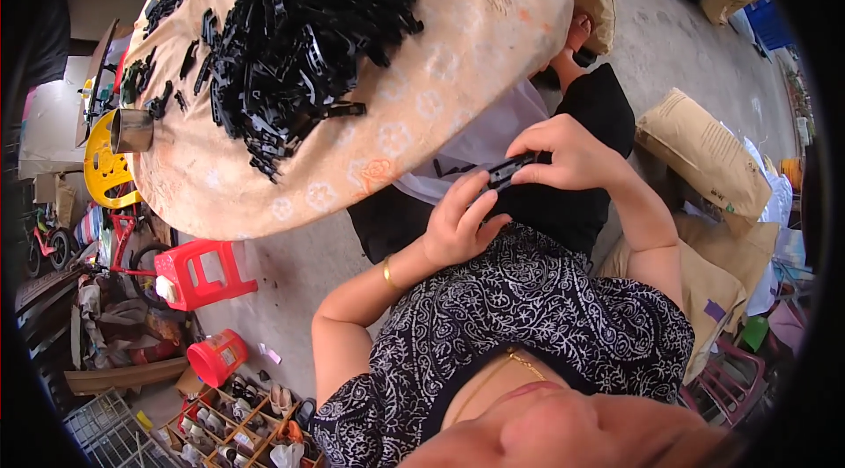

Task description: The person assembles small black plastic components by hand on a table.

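Over my lap, a slim black plastic part (pixel 505 172) is held between my two hands. My right hand (pixel 568 156) pinches its far end between thumb and fingers. The fingertips of my left hand (pixel 459 223) close on its near end, while the left thumb stands a little off. Beneath the part lies a whitish plastic sheet or bag (pixel 480 141) with a small dark piece on it. A big heap of similar black plastic parts (pixel 299 37) covers much of the round table (pixel 352 178), whose cloth is peach with flowers. Several loose parts lie by the heap's left side.
Left of the table are a metal cup (pixel 132 130) at its edge, a yellow chair (pixel 101 160), a red stool (pixel 202 274) and a red bucket (pixel 216 358). A wooden shoe rack (pixel 233 428) is lower left. Brown paper sacks (pixel 704 156) lie at my right.
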The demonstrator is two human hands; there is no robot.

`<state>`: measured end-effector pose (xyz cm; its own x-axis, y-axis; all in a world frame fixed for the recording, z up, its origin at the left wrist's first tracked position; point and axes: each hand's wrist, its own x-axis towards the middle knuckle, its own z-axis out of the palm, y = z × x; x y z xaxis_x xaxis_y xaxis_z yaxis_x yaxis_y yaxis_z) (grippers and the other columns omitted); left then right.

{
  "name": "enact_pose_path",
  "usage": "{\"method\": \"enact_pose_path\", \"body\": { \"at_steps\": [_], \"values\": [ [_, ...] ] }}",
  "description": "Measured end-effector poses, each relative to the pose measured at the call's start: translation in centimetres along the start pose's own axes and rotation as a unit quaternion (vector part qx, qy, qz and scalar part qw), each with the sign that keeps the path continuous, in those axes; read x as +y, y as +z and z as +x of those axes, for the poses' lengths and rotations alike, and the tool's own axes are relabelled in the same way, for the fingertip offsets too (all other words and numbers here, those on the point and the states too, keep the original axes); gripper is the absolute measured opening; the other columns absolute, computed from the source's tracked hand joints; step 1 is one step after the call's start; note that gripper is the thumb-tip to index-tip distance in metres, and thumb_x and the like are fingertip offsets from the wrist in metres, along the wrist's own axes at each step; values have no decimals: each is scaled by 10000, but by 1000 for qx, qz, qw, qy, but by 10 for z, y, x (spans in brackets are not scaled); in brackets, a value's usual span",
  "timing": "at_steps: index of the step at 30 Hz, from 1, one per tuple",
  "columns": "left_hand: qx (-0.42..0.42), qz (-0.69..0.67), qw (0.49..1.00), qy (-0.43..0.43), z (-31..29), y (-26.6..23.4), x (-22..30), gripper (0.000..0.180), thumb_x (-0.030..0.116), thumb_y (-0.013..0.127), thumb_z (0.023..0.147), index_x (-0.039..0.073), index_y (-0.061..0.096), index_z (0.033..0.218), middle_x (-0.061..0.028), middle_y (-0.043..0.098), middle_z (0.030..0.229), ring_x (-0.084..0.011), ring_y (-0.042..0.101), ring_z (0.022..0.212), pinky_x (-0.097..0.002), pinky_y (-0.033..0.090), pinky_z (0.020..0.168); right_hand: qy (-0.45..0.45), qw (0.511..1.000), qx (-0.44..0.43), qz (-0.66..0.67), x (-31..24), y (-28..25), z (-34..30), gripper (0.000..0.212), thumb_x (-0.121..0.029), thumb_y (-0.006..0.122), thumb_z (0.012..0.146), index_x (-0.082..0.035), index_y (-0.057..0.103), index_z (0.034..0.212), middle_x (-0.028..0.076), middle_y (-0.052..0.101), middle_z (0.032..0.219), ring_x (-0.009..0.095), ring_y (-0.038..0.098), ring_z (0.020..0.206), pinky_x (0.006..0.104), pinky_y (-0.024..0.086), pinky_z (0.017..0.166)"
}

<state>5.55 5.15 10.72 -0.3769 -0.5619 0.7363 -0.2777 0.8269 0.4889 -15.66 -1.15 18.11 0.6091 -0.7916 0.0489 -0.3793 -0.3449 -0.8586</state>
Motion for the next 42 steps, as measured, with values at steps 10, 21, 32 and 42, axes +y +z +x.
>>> {"method": "enact_pose_path", "body": {
  "at_steps": [10,21,32,42],
  "values": [
    [-492,-6,787,-372,-104,84,-76,515,157,647,741,39,485,1215,-200,541,1149,-369,508,1060,-438,430,868,96,920,139,-354,210,84,82,628,-392,639,757,-94,468,1282,138,405,1358,336,373,1238,482,349,974],
    [-456,-180,813,-315,-99,43,-55,507,33,584,687,119,555,1186,-199,578,1005,-380,551,950,-428,440,849,199,926,254,-196,278,54,136,592,-434,571,808,-162,450,1320,86,401,1387,297,345,1290,418,281,1047],
    [-413,-216,817,-340,-122,56,-69,487,126,606,714,68,560,1195,-213,600,1059,-349,579,977,-379,446,877,-32,879,306,-365,193,67,129,589,-409,587,799,-151,455,1311,88,410,1380,287,370,1276,403,323,1020],
    [-494,-135,794,-329,-93,74,-79,635,471,593,809,19,487,1241,-227,568,1116,-399,535,1024,-408,420,896,114,903,153,-385,106,6,71,370,-318,640,767,-53,622,1024,177,622,1016,342,602,925,418,503,736]
  ]
}}
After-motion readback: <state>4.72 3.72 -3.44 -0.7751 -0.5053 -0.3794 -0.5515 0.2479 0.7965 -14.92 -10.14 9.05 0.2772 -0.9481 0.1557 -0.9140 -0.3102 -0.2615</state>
